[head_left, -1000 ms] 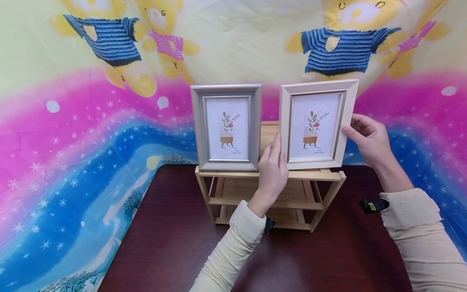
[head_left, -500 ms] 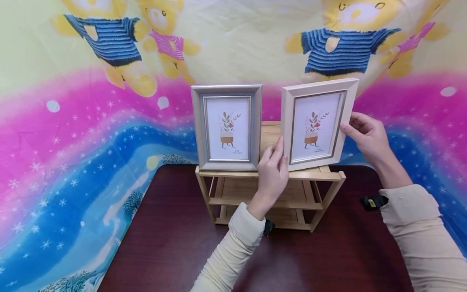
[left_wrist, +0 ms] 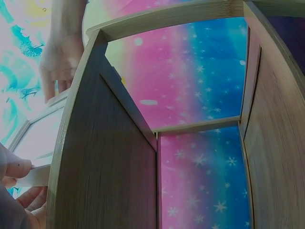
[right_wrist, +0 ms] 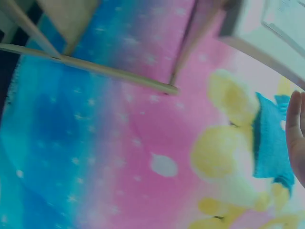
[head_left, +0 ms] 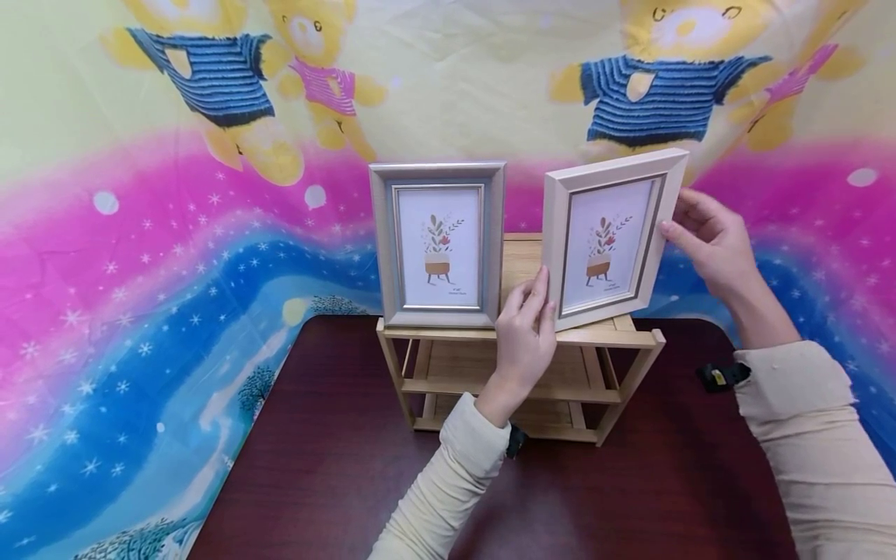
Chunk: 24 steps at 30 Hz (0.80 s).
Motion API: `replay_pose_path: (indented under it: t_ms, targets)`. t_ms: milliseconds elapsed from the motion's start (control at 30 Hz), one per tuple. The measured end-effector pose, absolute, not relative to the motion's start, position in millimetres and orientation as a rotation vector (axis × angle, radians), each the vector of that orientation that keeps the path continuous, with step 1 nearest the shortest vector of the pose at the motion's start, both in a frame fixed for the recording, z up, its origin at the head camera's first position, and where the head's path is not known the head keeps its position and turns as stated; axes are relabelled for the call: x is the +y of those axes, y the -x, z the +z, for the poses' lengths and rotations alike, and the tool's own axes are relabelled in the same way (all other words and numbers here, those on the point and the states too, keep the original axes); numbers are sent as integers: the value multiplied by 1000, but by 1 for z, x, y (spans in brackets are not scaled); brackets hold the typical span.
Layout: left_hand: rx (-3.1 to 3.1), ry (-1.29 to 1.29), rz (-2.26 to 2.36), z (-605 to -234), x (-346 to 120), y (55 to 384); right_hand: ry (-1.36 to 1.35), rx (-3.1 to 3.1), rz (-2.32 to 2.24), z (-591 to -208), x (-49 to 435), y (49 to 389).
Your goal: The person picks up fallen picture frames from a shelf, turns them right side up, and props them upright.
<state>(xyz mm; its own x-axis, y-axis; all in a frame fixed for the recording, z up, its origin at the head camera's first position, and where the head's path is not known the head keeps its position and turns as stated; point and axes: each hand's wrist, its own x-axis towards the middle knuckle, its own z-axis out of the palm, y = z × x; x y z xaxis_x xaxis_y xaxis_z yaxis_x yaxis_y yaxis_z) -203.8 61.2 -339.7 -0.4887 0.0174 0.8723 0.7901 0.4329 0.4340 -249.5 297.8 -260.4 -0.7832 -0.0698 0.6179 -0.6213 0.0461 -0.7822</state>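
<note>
A cream picture frame [head_left: 614, 237] with a plant print stands angled on the right part of a wooden rack's top shelf [head_left: 521, 268]. My left hand [head_left: 525, 338] pinches its lower left edge; in the left wrist view thumb [left_wrist: 18, 167] and fingers lie on either side of that edge. At its right edge my right hand [head_left: 717, 241] holds on, thumb in front and the other fingers partly hidden behind. In the right wrist view only part of the right hand [right_wrist: 296, 136] shows beside the frame [right_wrist: 257, 33]. A grey-silver picture frame [head_left: 441, 245] stands upright on the left.
The light wooden rack [head_left: 518, 389] has lower shelves and stands on a dark red-brown table [head_left: 336, 467]. Close behind hangs a colourful cloth [head_left: 448, 85] printed with bears and snowflakes.
The cream frame has turned, its left side swinging nearer and its right side farther back. My right hand has moved slightly up along its edge; the grey-silver frame stays put.
</note>
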Motion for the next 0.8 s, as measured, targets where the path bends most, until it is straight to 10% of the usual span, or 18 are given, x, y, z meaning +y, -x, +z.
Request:
replay_pose_path:
  t_ms: [800]
  targets:
    - [-1775, 707, -1009, -345, 66, 201, -439, -2012, 1295, -204, 278, 248]
